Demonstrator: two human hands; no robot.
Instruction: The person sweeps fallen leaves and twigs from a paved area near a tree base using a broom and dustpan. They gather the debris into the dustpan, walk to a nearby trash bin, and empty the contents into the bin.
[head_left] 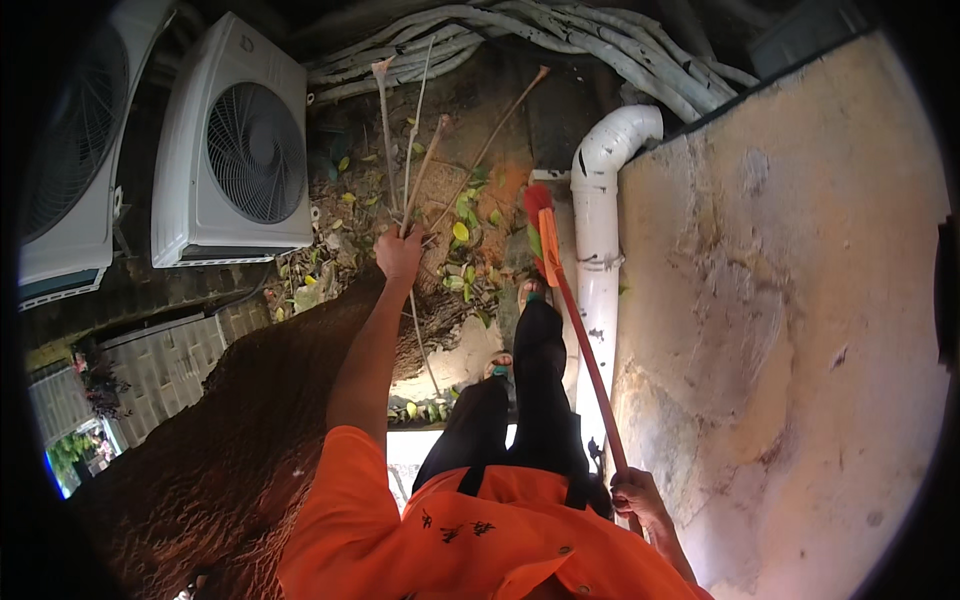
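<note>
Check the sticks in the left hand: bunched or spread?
Spread: beyond the left hand, the sticks fan out, their far ends apart.

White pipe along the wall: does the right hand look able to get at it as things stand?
Probably not freely: the right hand appears near the lower stretch of the white pipe, but it is gripping the red pole, which slants across the pipe in this view.

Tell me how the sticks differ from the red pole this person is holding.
The sticks are several and fan apart, while the red pole is single. The sticks are dull brown and grey; the red pole is brightly coloured, with an orange strip near its far end. Both are long and slender: the left hand grips the sticks, the right hand the pole.
</note>
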